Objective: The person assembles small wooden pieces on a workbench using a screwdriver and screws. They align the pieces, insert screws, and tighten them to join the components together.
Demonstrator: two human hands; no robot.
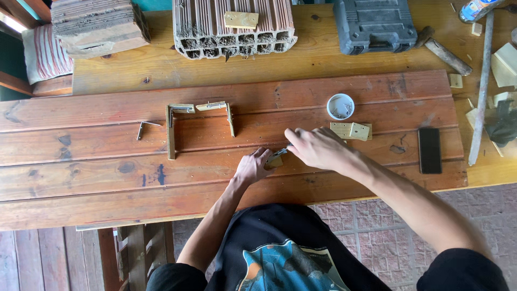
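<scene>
Near the front edge of the reddish-brown plank bench top (81,178), about midway along it, the left hand (252,167) rests with its fingers curled down and pinched on a small pale wooden block (276,161), pressing it against the planks. The right hand (318,148) reaches in from the right, its fingers drawn together around a slim metal tool (280,153) whose tip meets the block; the tool's exact kind is too small to tell. Just beyond the right hand lie two light wooden blocks with holes (351,131), touching each other, and behind them, toward the middle of the bench top, stands a small round white cup of metal screws (341,106). To the left of the hands, well apart, sits a partly built frame of thin wooden strips with metal corner brackets (183,123), and further left a loose bent metal bracket (144,128). A black flat phone (430,150) lies near the right end. At the back edge rest a hollow clay brick (234,27) with a small wooden piece on top and a dark grey plastic tool case (374,24).
</scene>
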